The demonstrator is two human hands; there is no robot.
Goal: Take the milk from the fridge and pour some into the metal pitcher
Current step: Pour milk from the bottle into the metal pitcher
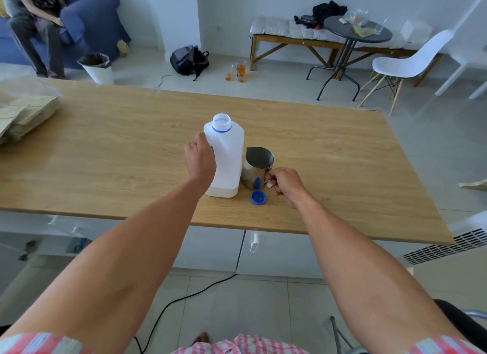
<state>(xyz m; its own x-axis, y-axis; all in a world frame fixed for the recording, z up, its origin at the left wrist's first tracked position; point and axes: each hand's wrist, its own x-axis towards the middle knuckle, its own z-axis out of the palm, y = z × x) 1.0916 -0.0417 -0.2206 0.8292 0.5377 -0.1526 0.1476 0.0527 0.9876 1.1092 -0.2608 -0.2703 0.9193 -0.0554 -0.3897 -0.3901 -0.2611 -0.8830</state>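
A white plastic milk bottle [228, 153] stands upright on the wooden table [118, 148], its mouth uncapped with a blue ring round the neck. My left hand [200, 158] grips the bottle's left side. Just right of it stands the metal pitcher [257, 166], touching or nearly touching the bottle. My right hand [286, 183] holds the pitcher's handle with curled fingers. The blue cap [258, 197] lies on the table in front of the pitcher, open side up.
A stack of brown paper bags [23, 114] lies at the table's left end. Beyond the table are a white bin [98, 69], a backpack [188, 60], glasses on the floor [237, 73], a bench, a round table, a white chair and a seated person.
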